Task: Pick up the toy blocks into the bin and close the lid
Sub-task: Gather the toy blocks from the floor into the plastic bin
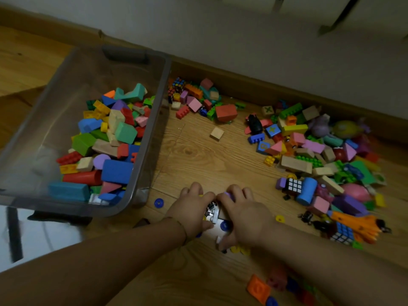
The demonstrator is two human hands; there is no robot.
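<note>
A clear grey plastic bin [154, 120] stands on the wooden floor at the left, partly filled with coloured blocks [108, 138]. My left hand [192, 208] and my right hand [245, 213] meet on the floor in front of the bin, fingers curled round a small cluster of toys [215, 214] between them: white and dark pieces, a purple block, a blue disc. Most of that cluster is hidden by my hands. A large pile of blocks [320, 155] lies at the right. A smaller pile [198, 100] sits by the bin's far corner. No lid is in view.
A single wooden cube [216, 134] lies alone on the floor between the piles. A blue disc [159, 203] sits near the bin's corner, a yellow one [280, 218] right of my hands. Orange and red blocks [267, 286] lie near the bottom edge. A wall with a skirting board [265, 85] runs behind.
</note>
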